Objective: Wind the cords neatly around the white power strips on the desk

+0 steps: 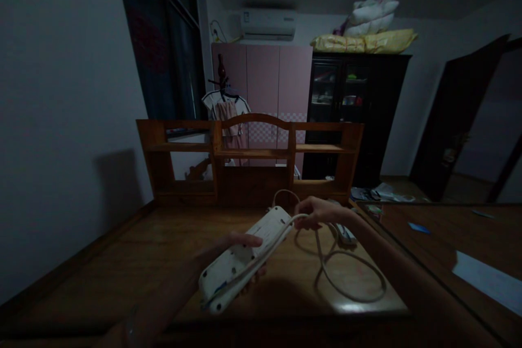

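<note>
A long white power strip (261, 231) is tilted above the desk, its underside with several dark screw holes turned up. My left hand (244, 242) is closed around its middle, thumb on top and fingers beneath. The strip's pale cord (261, 258) runs lengthwise along it. At the strip's far end my right hand (316, 212) pinches that cord between closed fingers. From there the loose cord (354, 299) drops in wide loops onto the desk. A pale object (346, 234) lies partly hidden behind my right forearm; I cannot tell what it is.
The wooden desk (122, 261) carries a shelf unit (253, 153) along its back edge. A wall (61, 147) borders the left side. To the right, another wooden surface (408, 250) bears a white sheet (485, 277) and a small blue item (418, 227).
</note>
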Motion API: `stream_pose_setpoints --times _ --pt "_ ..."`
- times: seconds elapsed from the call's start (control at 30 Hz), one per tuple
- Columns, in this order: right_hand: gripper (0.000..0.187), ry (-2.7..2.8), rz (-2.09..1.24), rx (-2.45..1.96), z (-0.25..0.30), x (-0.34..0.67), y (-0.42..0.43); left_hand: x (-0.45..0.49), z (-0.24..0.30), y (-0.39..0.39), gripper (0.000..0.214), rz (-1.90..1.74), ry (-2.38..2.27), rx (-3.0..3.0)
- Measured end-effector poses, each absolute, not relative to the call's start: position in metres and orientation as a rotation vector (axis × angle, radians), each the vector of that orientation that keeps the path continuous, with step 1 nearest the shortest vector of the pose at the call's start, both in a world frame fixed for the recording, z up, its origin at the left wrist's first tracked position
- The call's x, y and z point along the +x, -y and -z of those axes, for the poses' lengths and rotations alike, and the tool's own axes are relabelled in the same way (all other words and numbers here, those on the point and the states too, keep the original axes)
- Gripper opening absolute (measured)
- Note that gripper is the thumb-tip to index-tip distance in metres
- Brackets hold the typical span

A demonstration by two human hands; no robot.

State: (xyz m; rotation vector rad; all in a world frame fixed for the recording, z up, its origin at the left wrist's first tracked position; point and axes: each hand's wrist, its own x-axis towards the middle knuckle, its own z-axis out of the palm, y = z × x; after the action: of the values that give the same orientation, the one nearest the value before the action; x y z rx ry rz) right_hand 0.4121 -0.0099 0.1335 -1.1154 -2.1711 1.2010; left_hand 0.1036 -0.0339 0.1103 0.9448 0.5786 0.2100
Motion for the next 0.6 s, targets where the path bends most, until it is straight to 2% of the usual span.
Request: stream_pose_setpoints --times 0.13,0.2,0.27,0.33,0.47,0.6 --pt "0.030 2.189 -1.653 -1.028 -0.110 0.429 0.011 0.097 -0.110 0.055 0.036 -0.045 -0.580 0.776" --pt "0.031 2.087 -1.629 -0.956 -0.105 0.428 0.014 0.096 -0.103 0.070 0.034 -0.076 -0.573 0.759" --pt "0.032 1.917 -1.473 -0.882 -0.106 0.420 0.017 0.102 -0.093 0.082 0.039 -0.171 -0.500 0.803" --pt "0.033 1.830 -1.328 -0.838 -0.110 0.406 0.018 0.114 -0.082 0.087 0.035 -0.176 -0.357 0.920" --pt "0.036 1.712 -1.283 -0.785 -0.120 0.382 0.016 0.145 -0.073 0.080 0.050 -0.229 -0.169 0.971" --pt "0.040 1.509 -1.333 -0.663 -0.122 0.369 0.012 0.158 -0.076 0.070 0.087 -0.361 -0.190 0.957"
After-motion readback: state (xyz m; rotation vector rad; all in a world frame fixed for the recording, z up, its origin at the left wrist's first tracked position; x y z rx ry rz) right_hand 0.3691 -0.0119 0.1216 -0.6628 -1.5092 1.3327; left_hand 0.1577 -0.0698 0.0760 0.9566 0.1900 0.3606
